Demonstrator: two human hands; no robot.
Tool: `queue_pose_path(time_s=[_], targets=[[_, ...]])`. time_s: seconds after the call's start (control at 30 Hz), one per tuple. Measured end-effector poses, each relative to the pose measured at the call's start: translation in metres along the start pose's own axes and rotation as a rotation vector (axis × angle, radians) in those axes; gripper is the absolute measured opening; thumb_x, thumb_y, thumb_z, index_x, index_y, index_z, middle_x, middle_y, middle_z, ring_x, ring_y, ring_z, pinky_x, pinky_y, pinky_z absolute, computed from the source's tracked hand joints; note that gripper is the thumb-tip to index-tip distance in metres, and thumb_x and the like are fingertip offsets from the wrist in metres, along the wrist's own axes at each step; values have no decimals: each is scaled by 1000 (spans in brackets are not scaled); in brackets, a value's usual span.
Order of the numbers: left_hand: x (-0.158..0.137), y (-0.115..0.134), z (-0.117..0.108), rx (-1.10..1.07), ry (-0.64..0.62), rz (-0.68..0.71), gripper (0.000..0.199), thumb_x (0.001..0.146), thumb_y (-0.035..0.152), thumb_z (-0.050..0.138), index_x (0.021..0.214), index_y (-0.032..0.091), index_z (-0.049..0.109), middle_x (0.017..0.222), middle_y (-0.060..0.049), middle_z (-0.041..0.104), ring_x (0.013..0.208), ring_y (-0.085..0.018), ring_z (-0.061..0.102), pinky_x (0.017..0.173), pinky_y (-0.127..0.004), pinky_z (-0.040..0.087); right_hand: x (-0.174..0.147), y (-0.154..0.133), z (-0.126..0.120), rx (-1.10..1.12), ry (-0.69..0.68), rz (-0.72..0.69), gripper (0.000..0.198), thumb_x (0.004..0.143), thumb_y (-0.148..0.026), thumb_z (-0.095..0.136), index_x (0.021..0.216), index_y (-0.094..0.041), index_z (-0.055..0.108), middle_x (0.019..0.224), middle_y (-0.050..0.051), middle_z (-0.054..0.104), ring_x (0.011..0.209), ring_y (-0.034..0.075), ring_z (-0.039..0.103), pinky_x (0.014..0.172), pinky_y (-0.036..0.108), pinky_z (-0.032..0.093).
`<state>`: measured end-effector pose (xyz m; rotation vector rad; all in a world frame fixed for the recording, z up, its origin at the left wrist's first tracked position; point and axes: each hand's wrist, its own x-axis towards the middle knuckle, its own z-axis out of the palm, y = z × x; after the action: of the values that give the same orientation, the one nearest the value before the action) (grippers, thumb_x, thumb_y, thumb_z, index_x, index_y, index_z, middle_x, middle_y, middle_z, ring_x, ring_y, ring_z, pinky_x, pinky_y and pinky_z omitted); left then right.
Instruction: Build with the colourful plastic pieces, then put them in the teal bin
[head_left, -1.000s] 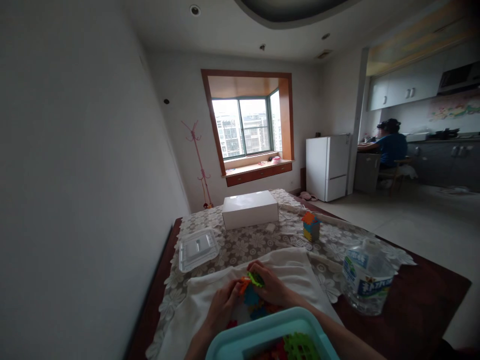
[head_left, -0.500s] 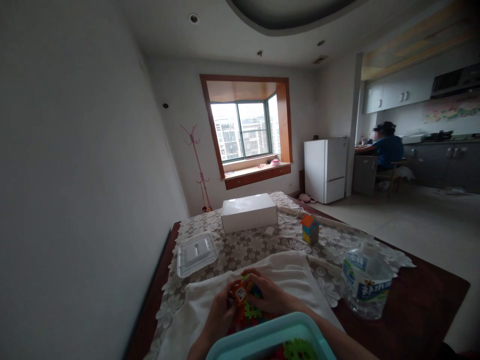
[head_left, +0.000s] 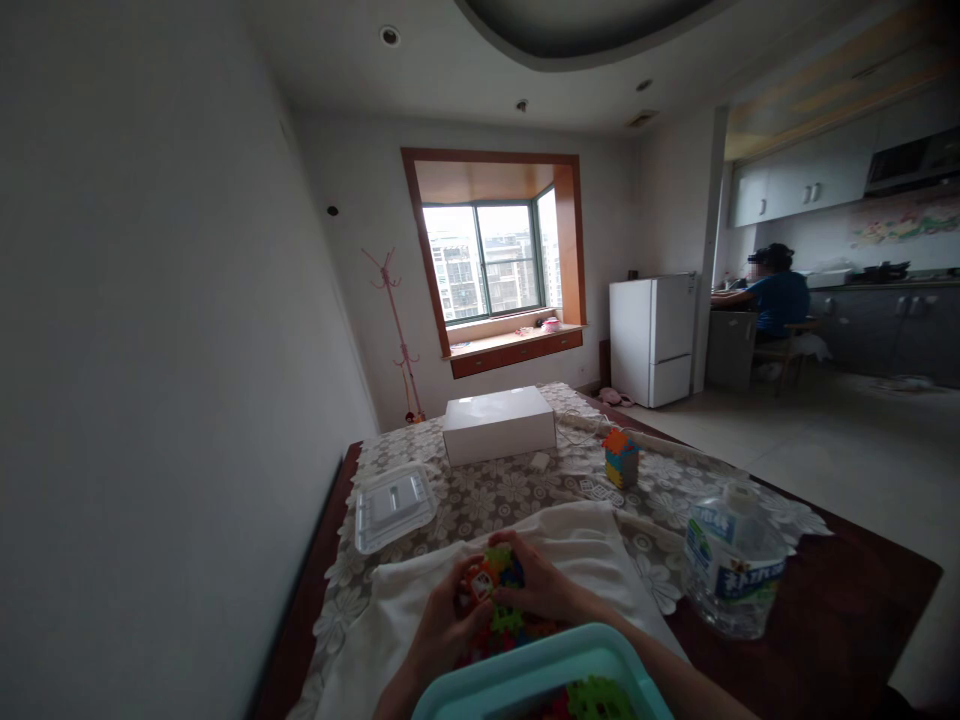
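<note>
Both hands meet over a white cloth [head_left: 592, 545] in front of me. My left hand [head_left: 444, 612] is closed around an orange plastic building block [head_left: 480, 582] with a pale patterned face. From the right, my right hand [head_left: 541, 582] grips the green and blue blocks [head_left: 498, 560] that touch the orange one. My fingers partly cover where the pieces join. More green and red blocks [head_left: 507, 622] lie just below the hands. A turquoise bin [head_left: 540, 655] with green and red blocks inside stands nearest me, between my forearms.
A large clear bottle [head_left: 735, 570] stands at the right. Farther back are a small block house [head_left: 621, 460], a white box [head_left: 499, 425] and a clear plastic lid [head_left: 394, 508] on the lace tablecloth. A person [head_left: 776, 295] sits in the kitchen beyond.
My fingers have shifted slightly around the blocks. The right hand's fingers have lifted a little, showing more of the green and blue pieces.
</note>
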<state>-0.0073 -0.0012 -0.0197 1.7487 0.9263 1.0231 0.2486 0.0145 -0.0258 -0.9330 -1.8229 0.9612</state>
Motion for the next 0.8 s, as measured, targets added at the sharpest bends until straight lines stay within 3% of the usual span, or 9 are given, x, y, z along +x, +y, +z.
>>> queue_pose_path(time_s=[0.1,0.23,0.37,0.5,0.67,0.8], targets=[[1,1,1,-41,-42,51,76,97,64,94,159,24,75,152,-19,85,126,-41,86,111,-51,72,2,4,-1,5,-34,-14,72,81,-52,88,145,-29,66,147,14,78,140,44,75,125,60,58],[0,5,1,118,-32,151,60,106,55,85,160,29,78,153,-17,85,133,-42,85,115,-54,71,2,-2,-2,3,-81,-22,74,83,-57,89,147,-27,68,147,15,79,137,42,76,123,58,59],[-2,2,1,233,-20,294,56,110,56,73,163,36,78,160,-16,80,150,-47,76,127,-67,65,-3,-15,-4,6,-126,-55,73,85,-50,89,151,-23,72,147,18,80,139,42,76,125,58,58],[-4,6,3,258,-3,293,54,109,58,71,162,48,77,165,-11,77,155,-49,72,130,-73,62,-10,-27,-6,42,-101,-86,67,92,-41,85,157,-35,72,156,12,78,148,39,74,130,54,57],[-7,20,6,292,35,287,43,109,51,69,149,47,85,163,-10,77,155,-48,71,132,-77,58,-10,-25,-4,125,-7,-92,63,88,-39,91,149,-41,78,151,9,82,144,42,77,127,59,60],[-8,24,8,273,65,274,38,109,53,69,141,46,88,160,-11,78,153,-48,72,131,-76,60,-9,-24,-4,115,-38,-107,68,86,-33,90,152,-43,78,151,8,83,143,41,78,127,59,61]])
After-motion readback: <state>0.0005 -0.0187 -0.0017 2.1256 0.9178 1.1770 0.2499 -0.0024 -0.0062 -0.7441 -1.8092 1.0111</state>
